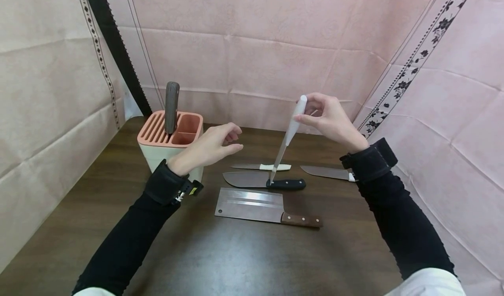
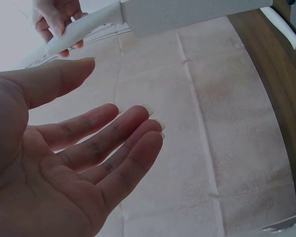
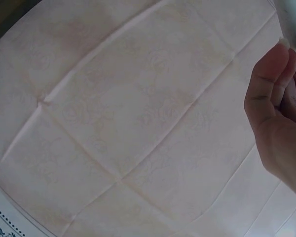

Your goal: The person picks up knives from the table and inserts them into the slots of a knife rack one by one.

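Note:
My right hand (image 1: pixel 328 116) pinches the white handle of a kitchen knife (image 1: pixel 294 123), blade slanting down over the lying knives. In the left wrist view the same knife (image 2: pixel 172 14) spans the top, with its handle in the right hand (image 2: pixel 56 24). The right wrist view has the right hand (image 3: pixel 276 103) at its edge, fingertips against the handle. My left hand (image 1: pixel 208 146), holding nothing, hovers beside the knife block (image 1: pixel 170 145), fingers relaxed and apart. In that block stands one knife with a dark grey handle (image 1: pixel 171 105).
On the wooden table lie a cleaver (image 1: pixel 250 205) nearest me, a black-handled knife (image 1: pixel 246 179), a small white-handled knife (image 1: pixel 275 167) and, at the right, another knife (image 1: pixel 327 172) partly behind my wrist. Pink cloth (image 1: pixel 252 64) hangs along the back and sides.

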{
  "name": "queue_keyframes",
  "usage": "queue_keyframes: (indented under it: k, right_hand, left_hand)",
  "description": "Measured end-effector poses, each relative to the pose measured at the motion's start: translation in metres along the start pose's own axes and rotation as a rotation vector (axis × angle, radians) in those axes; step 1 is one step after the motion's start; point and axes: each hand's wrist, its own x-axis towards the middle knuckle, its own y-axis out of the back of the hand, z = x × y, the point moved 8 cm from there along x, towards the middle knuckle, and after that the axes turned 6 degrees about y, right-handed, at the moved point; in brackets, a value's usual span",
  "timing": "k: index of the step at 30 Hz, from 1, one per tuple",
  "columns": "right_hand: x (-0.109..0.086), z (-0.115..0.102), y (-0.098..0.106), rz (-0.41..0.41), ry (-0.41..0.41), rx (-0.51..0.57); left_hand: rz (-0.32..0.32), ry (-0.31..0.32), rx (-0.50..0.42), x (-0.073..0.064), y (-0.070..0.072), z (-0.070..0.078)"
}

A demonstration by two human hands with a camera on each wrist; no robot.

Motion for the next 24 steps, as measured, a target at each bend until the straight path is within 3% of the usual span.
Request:
queue_keyframes:
  k: [24]
  right_hand:
    - [0.007,-0.009,-0.017,-0.007,0.007,0.066]
  left_hand:
    - [-0.021,-0.046,-0.020,0.007,-0.012,0.012]
